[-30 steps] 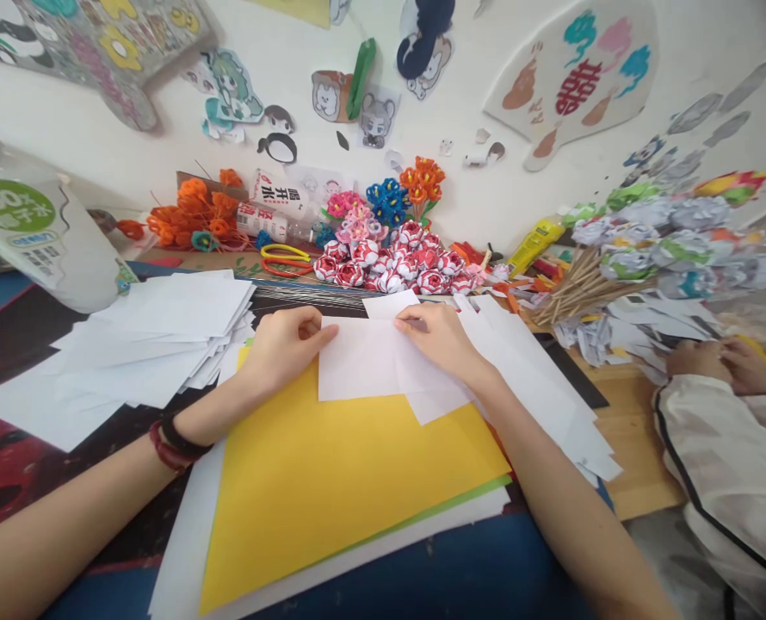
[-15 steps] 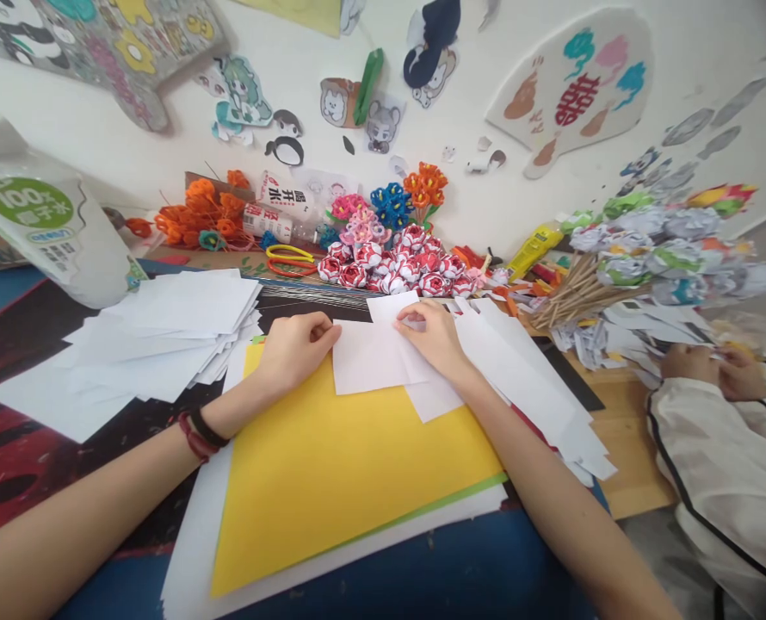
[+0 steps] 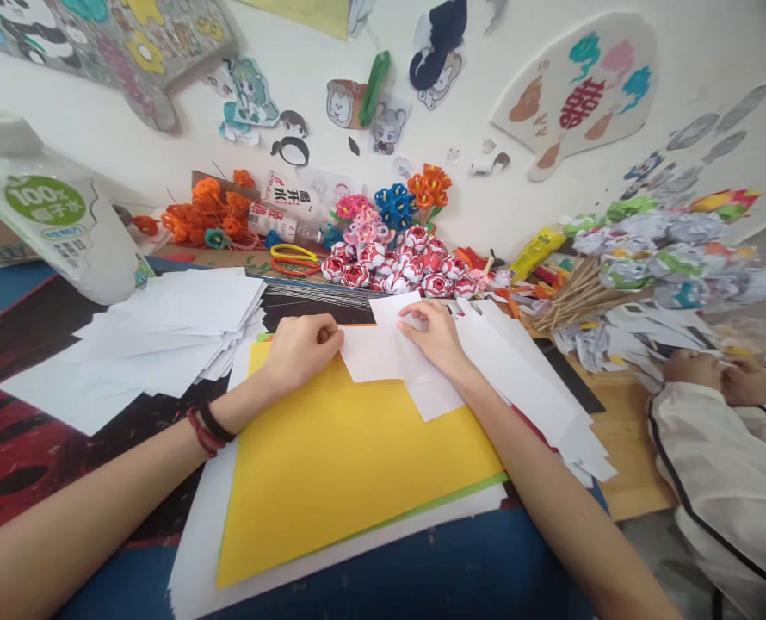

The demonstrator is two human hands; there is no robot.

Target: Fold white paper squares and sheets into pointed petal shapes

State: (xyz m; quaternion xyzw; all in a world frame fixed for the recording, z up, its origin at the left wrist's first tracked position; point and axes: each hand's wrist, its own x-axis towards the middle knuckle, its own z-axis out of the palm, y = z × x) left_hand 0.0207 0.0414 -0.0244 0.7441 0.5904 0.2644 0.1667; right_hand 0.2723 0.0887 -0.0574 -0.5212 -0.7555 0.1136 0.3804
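Observation:
My left hand [image 3: 302,346] is closed, thumb and finger pinching the left corner of a small white paper sheet [image 3: 371,355]. Over its right part my right hand [image 3: 431,334] holds white paper [image 3: 397,305], fingers curled and thumb close to the index finger. The papers overlap beneath that hand, so I cannot tell how many it grips. One corner of white paper [image 3: 433,399] sticks out below it. Both hands are above the far part of a large yellow sheet [image 3: 350,465], which lies on green and white sheets.
White paper piles lie left [image 3: 163,323] and right [image 3: 525,375]. A tilted white bottle [image 3: 53,215] stands at left. Red-white paper flowers [image 3: 409,267] line the wall, with stick-stemmed paper flowers [image 3: 654,250] at right. Another person's hands [image 3: 715,376] work at far right.
My left hand has shifted slightly right with the pinched sheet's left edge. Less of that sheet's width shows now, and its lower edge sits a little higher. My right hand stays nearly in place.

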